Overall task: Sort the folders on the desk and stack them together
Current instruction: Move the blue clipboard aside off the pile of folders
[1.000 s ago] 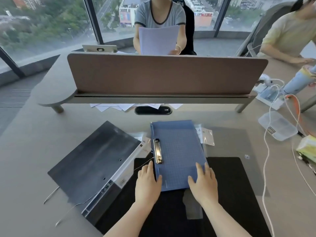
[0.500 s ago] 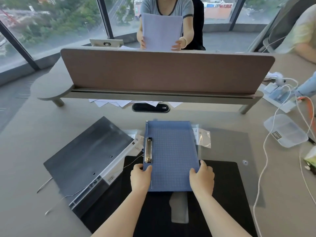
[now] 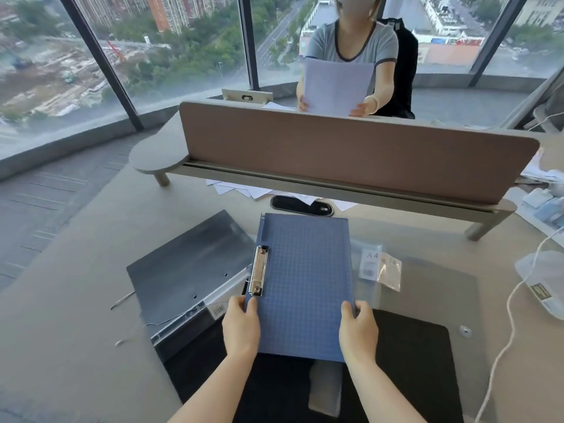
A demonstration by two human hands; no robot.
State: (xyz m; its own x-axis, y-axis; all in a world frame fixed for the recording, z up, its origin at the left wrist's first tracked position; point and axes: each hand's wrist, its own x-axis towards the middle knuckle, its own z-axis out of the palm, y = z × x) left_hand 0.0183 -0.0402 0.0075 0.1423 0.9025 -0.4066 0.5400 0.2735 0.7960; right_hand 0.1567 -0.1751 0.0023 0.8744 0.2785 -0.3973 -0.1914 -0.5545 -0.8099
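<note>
Between both hands, blue gridded folder (image 3: 305, 285), metal clip (image 3: 258, 270)

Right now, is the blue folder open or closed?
Open. The blue folder shows its inside, with the metal clip along its left edge bare; no papers show.

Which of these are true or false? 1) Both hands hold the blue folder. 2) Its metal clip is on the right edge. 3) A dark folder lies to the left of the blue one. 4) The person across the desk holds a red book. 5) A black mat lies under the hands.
1) True: the left hand and right hand grip the near corners of the blue folder.
2) False: the metal clip sits on its left edge.
3) True: the dark folder lies there on the desk.
4) False: that person holds white paper.
5) True: the black mat is there.
</note>
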